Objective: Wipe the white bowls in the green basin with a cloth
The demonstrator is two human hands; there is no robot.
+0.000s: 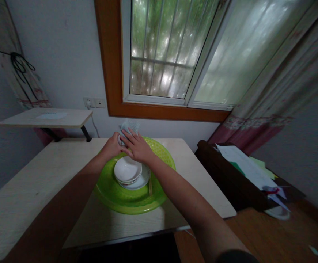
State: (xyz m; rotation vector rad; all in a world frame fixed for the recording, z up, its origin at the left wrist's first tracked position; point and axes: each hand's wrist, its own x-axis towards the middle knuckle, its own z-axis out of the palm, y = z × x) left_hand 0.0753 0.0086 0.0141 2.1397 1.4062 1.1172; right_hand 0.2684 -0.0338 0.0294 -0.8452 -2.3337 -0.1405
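Note:
Above the far part of a large round green plastic basin (131,210), my left hand (113,147) is closed on a pale blue-white patterned cloth (131,127). Against the near side of that cloth lies my right hand (138,147), its fingers stretched out and apart. Whether anything sits inside the cloth is hidden by my hands. Inside the basin, white bowls (127,169) are stacked on a white plate (144,179). Chopsticks (150,185) lie at the plate's right edge, partly covered by my right forearm.
The basin stands on a light wooden table (203,193). A small raised shelf (46,117) with black legs is at its left rear. Behind are a wall socket (89,102) with a cable and a barred window (161,51). Papers (241,164) lie on dark furniture at right.

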